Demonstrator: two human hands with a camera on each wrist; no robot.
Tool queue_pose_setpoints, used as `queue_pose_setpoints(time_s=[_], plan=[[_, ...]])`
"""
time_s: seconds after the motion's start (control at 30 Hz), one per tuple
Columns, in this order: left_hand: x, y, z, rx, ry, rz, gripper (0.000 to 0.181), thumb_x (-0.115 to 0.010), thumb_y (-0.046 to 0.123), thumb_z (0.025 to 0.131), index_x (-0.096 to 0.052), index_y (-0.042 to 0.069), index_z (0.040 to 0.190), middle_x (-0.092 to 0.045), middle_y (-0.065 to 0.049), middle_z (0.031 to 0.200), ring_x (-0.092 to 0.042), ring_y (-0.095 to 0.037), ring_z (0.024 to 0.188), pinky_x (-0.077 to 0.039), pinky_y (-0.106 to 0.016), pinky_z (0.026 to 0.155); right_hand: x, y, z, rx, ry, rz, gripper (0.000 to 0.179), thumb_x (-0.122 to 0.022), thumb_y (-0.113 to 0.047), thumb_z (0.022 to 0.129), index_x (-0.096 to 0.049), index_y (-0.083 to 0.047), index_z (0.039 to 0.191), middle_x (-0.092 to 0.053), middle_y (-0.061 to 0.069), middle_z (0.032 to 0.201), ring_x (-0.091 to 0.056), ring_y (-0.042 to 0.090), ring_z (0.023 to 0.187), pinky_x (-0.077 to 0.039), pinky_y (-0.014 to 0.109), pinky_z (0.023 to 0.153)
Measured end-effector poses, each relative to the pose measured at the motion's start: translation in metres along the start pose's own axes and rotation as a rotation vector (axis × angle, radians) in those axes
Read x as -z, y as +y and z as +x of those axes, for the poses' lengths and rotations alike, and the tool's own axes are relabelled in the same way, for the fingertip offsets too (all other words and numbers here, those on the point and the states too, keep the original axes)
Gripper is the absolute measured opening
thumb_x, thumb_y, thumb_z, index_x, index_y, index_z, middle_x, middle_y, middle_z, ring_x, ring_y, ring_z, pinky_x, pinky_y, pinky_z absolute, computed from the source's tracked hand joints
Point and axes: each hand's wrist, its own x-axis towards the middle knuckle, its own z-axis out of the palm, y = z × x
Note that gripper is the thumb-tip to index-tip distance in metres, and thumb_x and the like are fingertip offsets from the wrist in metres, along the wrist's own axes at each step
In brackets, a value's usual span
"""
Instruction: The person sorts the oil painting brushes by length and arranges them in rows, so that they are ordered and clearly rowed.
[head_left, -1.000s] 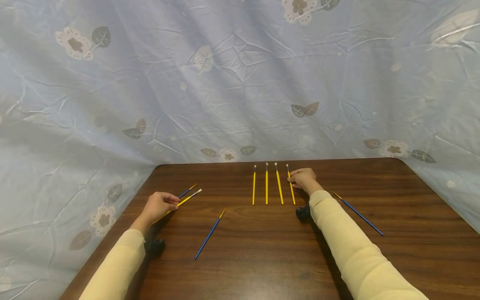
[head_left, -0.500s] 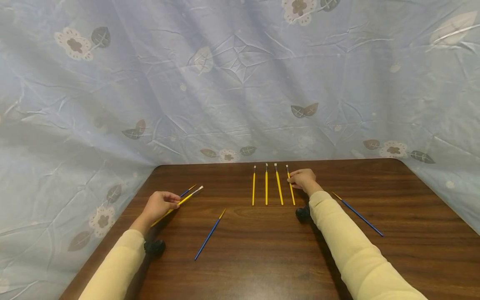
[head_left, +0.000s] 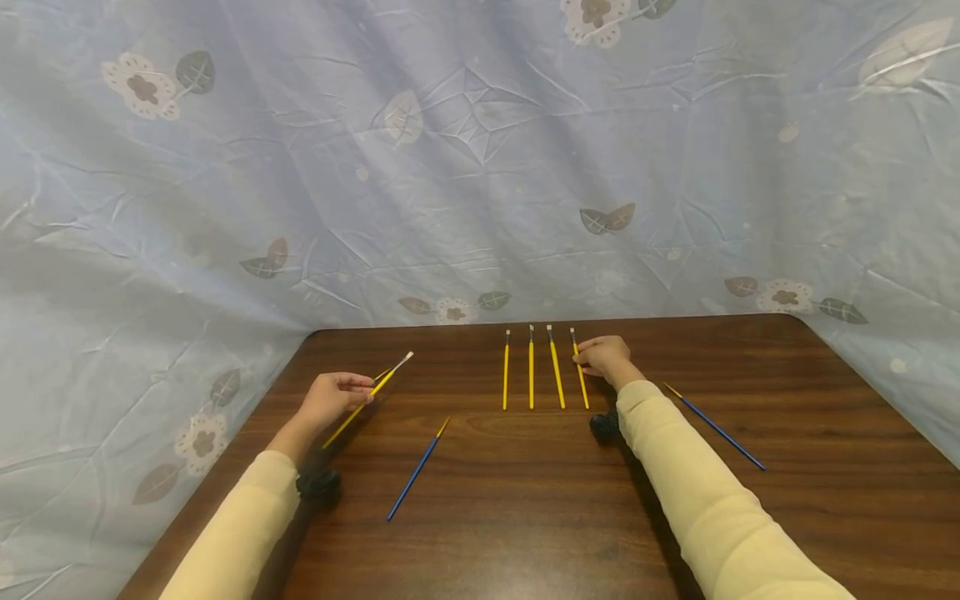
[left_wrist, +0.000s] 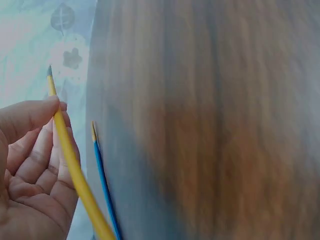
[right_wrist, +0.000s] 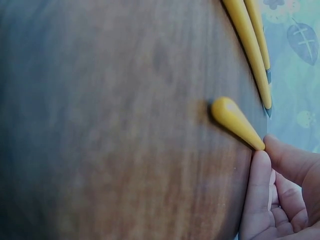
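Observation:
My left hand (head_left: 333,398) pinches a yellow flat paintbrush (head_left: 384,382) between thumb and fingers, its white bristles pointing up and away. In the left wrist view, a blue paintbrush (left_wrist: 103,180) with a golden tip lies on the table beside that hand. Farther right, my right hand (head_left: 606,357) pinches another yellow paintbrush (head_left: 582,390), the rightmost of a row near the far edge. Its rounded handle end (right_wrist: 227,111) faces the right wrist camera. Left of it lie three more yellow brushes, among them a nearby one (head_left: 557,375).
One blue paintbrush (head_left: 417,471) lies slanted on the wooden table (head_left: 495,517), between the arms. A second blue paintbrush (head_left: 716,429) rests right of the right forearm. Behind the far edge hangs a patterned light-blue cloth (head_left: 480,192).
My left hand has moved right and slightly away from me with the yellow paintbrush, which now points more steeply up the view. The right hand stays in place on its brush.

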Motion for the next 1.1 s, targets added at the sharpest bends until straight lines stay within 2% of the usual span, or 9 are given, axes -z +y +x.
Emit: queue_pose_setpoints(time_s=[0.23,0.5,0.6,0.7,0.8,0.93,1.1], plan=[[-0.012,0.015,0.009,0.054,-0.063,-0.081,0.032,-0.07,0.004,0.088,-0.064,-0.008,0.117,-0.069,-0.015,0.104,-0.066,-0.016,0.085,-0.056,-0.027,0.071,0.0,0.001,0.005,-0.008,0.003,0.005,0.031,-0.07,-0.001,0.088,-0.065,0.005,0.118,-0.058,0.019,0.117,-0.06,0.014,0.075,-0.058,0.025,0.066],[-0.033,0.042,0.025,0.078,-0.125,-0.142,0.035,-0.069,0.003,0.089,-0.062,-0.008,0.121,-0.069,-0.016,0.103,-0.059,-0.014,0.07,-0.051,-0.027,0.065,0.002,0.003,0.009,-0.014,0.002,-0.006,0.032,-0.07,-0.002,0.088,-0.065,0.005,0.119,-0.057,0.02,0.12,-0.06,0.014,0.074,-0.058,0.025,0.066],[-0.045,0.053,0.032,0.09,-0.136,-0.155,0.035,-0.069,0.004,0.089,-0.062,-0.005,0.123,-0.07,-0.015,0.104,-0.061,-0.017,0.075,-0.053,-0.028,0.067,0.003,0.003,0.009,-0.016,-0.001,-0.001,0.032,-0.069,-0.001,0.088,-0.064,0.005,0.119,-0.056,0.021,0.122,-0.06,0.014,0.074,-0.058,0.025,0.066],[-0.058,0.063,0.038,0.113,-0.135,-0.164,0.035,-0.069,0.006,0.09,-0.063,-0.002,0.124,-0.069,-0.016,0.109,-0.065,-0.027,0.091,-0.056,-0.031,0.074,0.003,0.004,0.01,-0.021,-0.002,0.0,0.032,-0.069,-0.002,0.088,-0.064,0.004,0.119,-0.056,0.021,0.121,-0.06,0.014,0.073,-0.057,0.024,0.065],[-0.074,0.074,0.044,0.139,-0.124,-0.195,0.035,-0.069,0.006,0.09,-0.063,0.0,0.124,-0.067,-0.016,0.112,-0.062,-0.034,0.108,-0.056,-0.033,0.08,0.003,0.004,0.011,-0.027,-0.001,0.001,0.031,-0.07,-0.002,0.088,-0.065,0.004,0.119,-0.056,0.02,0.119,-0.06,0.015,0.075,-0.057,0.024,0.064],[-0.095,0.086,0.051,0.166,-0.107,-0.231,0.034,-0.071,0.006,0.088,-0.065,0.001,0.121,-0.067,-0.014,0.112,-0.062,-0.033,0.107,-0.056,-0.035,0.082,0.002,0.004,0.009,-0.026,0.002,0.009,0.031,-0.07,-0.002,0.088,-0.065,0.004,0.118,-0.056,0.019,0.119,-0.06,0.016,0.078,-0.057,0.024,0.064],[-0.118,0.095,0.06,0.185,-0.094,-0.256,0.033,-0.073,0.005,0.086,-0.067,0.0,0.118,-0.067,-0.015,0.112,-0.066,-0.025,0.096,-0.057,-0.037,0.081,0.0,0.003,0.007,-0.017,0.01,0.011,0.031,-0.07,-0.002,0.088,-0.065,0.004,0.118,-0.058,0.02,0.119,-0.06,0.016,0.077,-0.057,0.024,0.064]])
